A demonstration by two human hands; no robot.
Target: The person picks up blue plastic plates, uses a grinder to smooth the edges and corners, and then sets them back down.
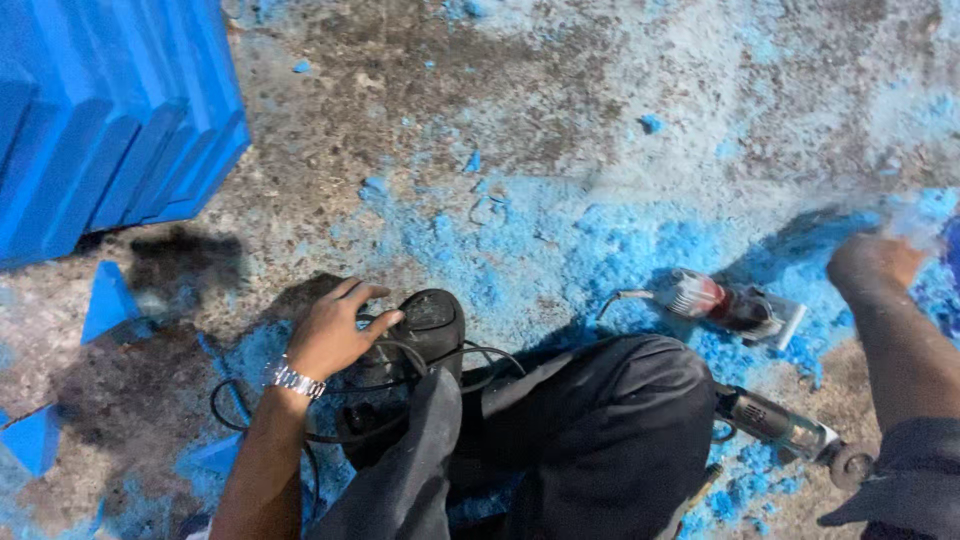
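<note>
Left hand (335, 330) is resting, fingers spread, on rounded black power tool (425, 325) just right of it (right hand (875, 262) blurred, grip unclear).

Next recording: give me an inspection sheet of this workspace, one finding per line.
Surface: concrete floor, coated in blue foam dust and crumbs.
Job's things: black power tool under the left hand; red sander and angle grinder lying on the floor.
Clutter: blue foam offcuts.
Grips: left hand rests on the black tool; right hand blurred, grip unclear.
Cables: black cord looped beside the left wrist.
Surroundings: stacked blue foam blocks at upper left.
</note>
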